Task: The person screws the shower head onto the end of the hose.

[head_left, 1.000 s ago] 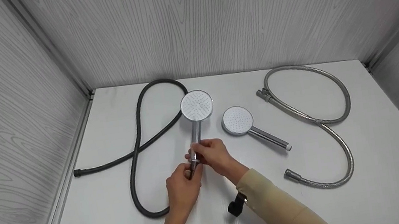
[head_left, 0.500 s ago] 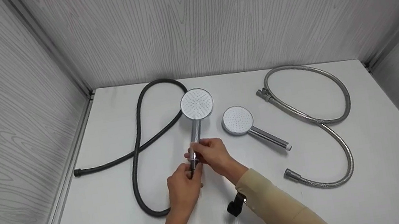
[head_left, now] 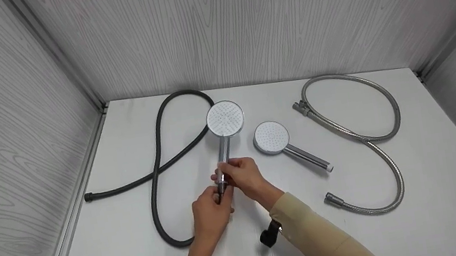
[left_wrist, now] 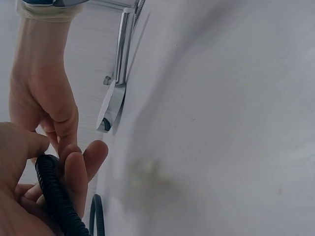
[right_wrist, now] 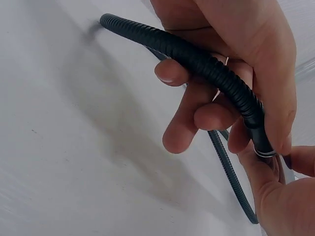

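One straight line: the right hand (head_left: 244,177) pinches the shower head (head_left: 226,127) by its handle (head_left: 223,149), disc (head_left: 225,118) beyond both hands; on the near side, the left hand (head_left: 211,214) grips the black hose (head_left: 155,206), its end meeting the handle.

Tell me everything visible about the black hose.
The black hose is ribbed and plastic-looking, with a dark fitting on its free end. It lies looped on the table, crossing itself once. The left hand grips its raised other end, at the handle the right hand holds; whether screwed on, I cannot tell.
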`<state>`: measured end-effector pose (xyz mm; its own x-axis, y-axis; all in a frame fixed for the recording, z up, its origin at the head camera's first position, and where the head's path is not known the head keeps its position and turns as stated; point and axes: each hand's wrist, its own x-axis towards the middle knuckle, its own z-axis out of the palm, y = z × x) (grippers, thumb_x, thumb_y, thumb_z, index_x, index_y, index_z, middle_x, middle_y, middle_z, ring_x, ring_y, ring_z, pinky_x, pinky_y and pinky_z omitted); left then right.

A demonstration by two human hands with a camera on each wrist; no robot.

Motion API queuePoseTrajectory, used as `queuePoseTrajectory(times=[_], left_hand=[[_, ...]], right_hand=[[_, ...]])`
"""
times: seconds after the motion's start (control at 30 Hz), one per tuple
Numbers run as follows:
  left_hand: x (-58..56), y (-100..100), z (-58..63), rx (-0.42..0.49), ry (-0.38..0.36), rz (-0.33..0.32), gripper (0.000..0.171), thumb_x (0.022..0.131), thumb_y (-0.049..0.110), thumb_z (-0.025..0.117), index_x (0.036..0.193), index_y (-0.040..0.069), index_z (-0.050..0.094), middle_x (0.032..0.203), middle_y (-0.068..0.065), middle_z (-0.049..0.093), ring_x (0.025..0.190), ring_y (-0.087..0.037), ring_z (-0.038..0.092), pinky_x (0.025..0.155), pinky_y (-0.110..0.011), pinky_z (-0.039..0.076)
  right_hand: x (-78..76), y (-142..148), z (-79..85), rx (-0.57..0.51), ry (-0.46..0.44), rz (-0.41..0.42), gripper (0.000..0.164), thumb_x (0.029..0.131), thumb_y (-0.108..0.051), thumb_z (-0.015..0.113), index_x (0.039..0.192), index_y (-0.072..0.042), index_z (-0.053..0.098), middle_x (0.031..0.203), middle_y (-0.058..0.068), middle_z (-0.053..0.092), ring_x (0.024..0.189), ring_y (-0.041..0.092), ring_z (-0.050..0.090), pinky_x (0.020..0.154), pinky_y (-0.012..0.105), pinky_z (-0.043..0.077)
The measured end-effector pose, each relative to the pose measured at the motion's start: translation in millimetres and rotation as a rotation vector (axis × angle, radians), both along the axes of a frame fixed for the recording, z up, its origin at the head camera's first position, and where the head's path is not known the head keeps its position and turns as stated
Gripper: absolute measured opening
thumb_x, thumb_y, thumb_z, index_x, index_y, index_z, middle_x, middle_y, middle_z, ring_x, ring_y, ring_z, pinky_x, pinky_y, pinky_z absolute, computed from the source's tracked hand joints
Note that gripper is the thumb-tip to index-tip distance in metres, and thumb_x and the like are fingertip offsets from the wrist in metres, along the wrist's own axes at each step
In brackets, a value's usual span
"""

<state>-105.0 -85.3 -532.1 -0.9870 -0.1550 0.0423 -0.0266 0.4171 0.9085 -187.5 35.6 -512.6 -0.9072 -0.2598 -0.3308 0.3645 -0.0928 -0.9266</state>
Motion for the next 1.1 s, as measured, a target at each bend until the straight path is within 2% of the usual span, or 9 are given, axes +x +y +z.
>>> queuePoseTrajectory(times=[0.1,0.2,0.43,0.57,0.73,0.97,1.1], left_hand=[[0.7,0.2,2.4,0.048,-0.041,0.019,0.022,0.1,0.024,0.072,0.102,0.004,0.064,0.061,0.0,0.07,0.043,-0.009,0.06,0.044,-0.023,0.045],[0.9,0.4,3.3,0.057,-0.04,0.038,0.021,0.1,0.022,0.072,0.102,0.005,0.061,0.062,0.0,0.07,0.043,-0.01,0.06,0.045,-0.023,0.046],[0.0,0.7,2.7,-0.068,0.042,0.048,0.019,0.104,0.022,0.066,0.094,0.007,0.067,0.059,0.005,0.067,0.047,-0.003,0.058,0.051,-0.022,0.043],[-0.9,0.4,2.0,-0.076,0.061,0.031,0.022,0.106,0.021,0.063,0.094,0.003,0.069,0.058,0.004,0.062,0.045,-0.002,0.053,0.049,-0.022,0.041],[-2.1,-0.2,0.9,-0.078,0.085,0.02,0.024,0.105,0.021,0.064,0.094,0.001,0.071,0.061,0.003,0.056,0.054,-0.003,0.046,0.052,-0.021,0.038],[-1.7,-0.3,1.0,-0.032,0.061,0.006,0.02,0.106,0.016,0.06,0.098,0.001,0.069,0.061,0.003,0.056,0.051,-0.004,0.049,0.049,-0.021,0.038],[-0.8,0.9,0.2,0.004,0.064,0.015,0.012,0.103,0.015,0.066,0.101,0.003,0.063,0.059,0.002,0.061,0.046,-0.004,0.053,0.047,-0.021,0.041]], right_hand=[[0.3,0.0,-1.6,0.008,-0.002,-0.001,0.038,0.105,-0.014,0.062,0.13,0.015,0.062,0.1,0.015,0.078,0.096,0.019,0.078,0.086,0.029,0.063],[0.2,-0.5,-2.5,0.006,-0.001,-0.005,0.038,0.105,-0.014,0.062,0.13,0.015,0.062,0.099,0.014,0.079,0.096,0.018,0.078,0.086,0.03,0.063],[-1.0,-0.7,-1.7,0.004,0.025,0.002,0.036,0.105,-0.014,0.062,0.125,0.016,0.063,0.096,0.014,0.079,0.093,0.018,0.078,0.083,0.029,0.063],[-2.0,0.0,-1.6,0.011,0.029,0.001,0.036,0.105,-0.013,0.062,0.127,0.016,0.063,0.099,0.015,0.079,0.095,0.019,0.078,0.083,0.03,0.063],[-3.0,0.9,-2.2,0.016,0.019,-0.007,0.038,0.105,-0.012,0.062,0.13,0.016,0.061,0.103,0.018,0.078,0.098,0.02,0.079,0.086,0.031,0.063],[-2.4,0.9,-0.4,0.001,0.014,-0.012,0.038,0.105,-0.012,0.062,0.13,0.016,0.061,0.1,0.015,0.078,0.096,0.019,0.079,0.085,0.032,0.064],[-2.3,0.9,0.9,0.008,0.011,-0.015,0.037,0.105,-0.013,0.062,0.129,0.016,0.062,0.098,0.014,0.079,0.094,0.018,0.078,0.086,0.032,0.063]])
